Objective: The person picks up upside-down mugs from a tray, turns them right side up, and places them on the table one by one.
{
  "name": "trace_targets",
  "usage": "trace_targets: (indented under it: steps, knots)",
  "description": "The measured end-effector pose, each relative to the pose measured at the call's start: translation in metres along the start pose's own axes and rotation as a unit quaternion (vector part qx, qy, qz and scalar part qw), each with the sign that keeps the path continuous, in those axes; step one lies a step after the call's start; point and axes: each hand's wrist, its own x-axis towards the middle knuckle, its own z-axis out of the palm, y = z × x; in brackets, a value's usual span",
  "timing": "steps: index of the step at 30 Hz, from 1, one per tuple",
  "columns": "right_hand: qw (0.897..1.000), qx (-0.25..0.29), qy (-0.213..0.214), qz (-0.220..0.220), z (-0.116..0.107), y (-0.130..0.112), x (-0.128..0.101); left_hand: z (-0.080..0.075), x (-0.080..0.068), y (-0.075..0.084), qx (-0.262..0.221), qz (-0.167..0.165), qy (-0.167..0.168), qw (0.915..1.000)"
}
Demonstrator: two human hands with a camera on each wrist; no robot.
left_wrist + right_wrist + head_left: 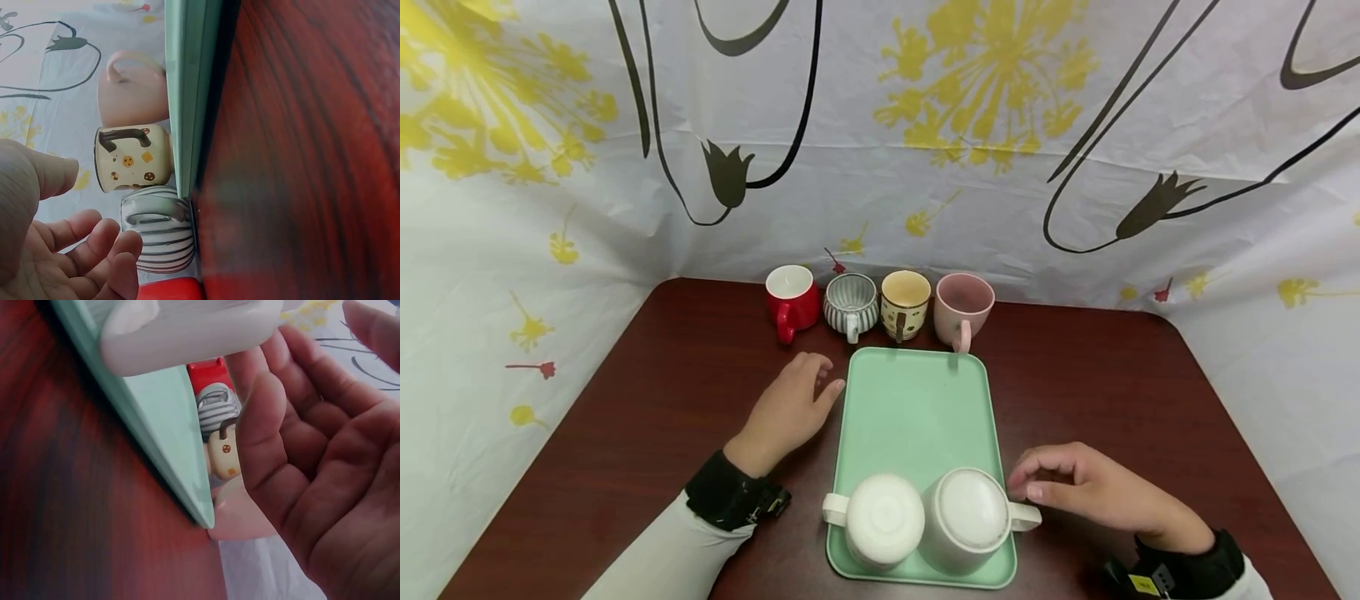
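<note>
Fig.: My right hand (1097,492), fingers loose, holding nothing, hovers at the handle of the right white mug (967,517); a 2nd white mug (880,521) sits just left, both inverted on the green tray (917,400). My left hand (790,408), relaxed, rests beside the tray's left edge. Four mugs beyond the tray untouched; judged approx. 2 of 6 placed.

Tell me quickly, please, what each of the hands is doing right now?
Left hand: open, holding nothing, beside the green tray.
Right hand: open, holding nothing, fingertips by the handle of a white mug.
</note>
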Motion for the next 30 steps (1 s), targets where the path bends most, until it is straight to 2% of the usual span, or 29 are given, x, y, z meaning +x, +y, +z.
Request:
trace_targets:
  steps: [4,13,20,22,30]
  knots:
    - [1.0,-0.004,-0.018,-0.011,0.002,0.005,-0.003,0.0,0.0,0.0,-0.002,-0.002,0.0,1.0]
    - [0.998,0.014,-0.04,0.053,0.011,0.01,-0.006,0.001,-0.001,-0.001,-0.001,-0.003,-0.003,1.0]
    - [0.999,0.013,-0.037,0.037,0.016,0.013,-0.001,0.001,-0.001,-0.001,0.001,-0.004,-0.005,1.0]
    - [0.998,0.015,-0.036,0.047,0.017,0.013,-0.001,0.001,-0.001,-0.001,0.002,-0.005,-0.006,1.0]
    - [0.998,0.007,-0.061,0.031,0.021,0.012,0.0,0.003,-0.002,0.0,-0.001,-0.008,-0.008,0.9999]
